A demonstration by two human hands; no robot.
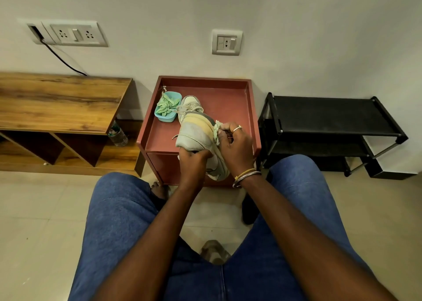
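Past the jeans (118, 213), the left hand (194, 157) grips the sneaker (194, 131) at its heel, the right hand (235, 145) pinches a green wipe (217, 129) against its side — a hard rub could swing the toe into the blue tub (166, 115) just left.

Against the far wall stands a red side table (226, 99) with a raised rim. On its far left corner sits a blue tub (165, 118) filled with crumpled green wads (166, 104). To the left is a wooden shelf unit (57, 99) with open compartments below, and a plastic bottle (118, 135) stands on the floor between it and the table. To the right is a black rack (328, 115) with bare shelves. On the wall (319, 37), a wide socket plate (75, 34) sits far left, with a black cable (61, 59) running down behind the shelf unit. A smaller switch plate (226, 42) hangs above the table. Near, on the pale tiled floor (34, 209), lies a blurred brownish shoe (214, 251).
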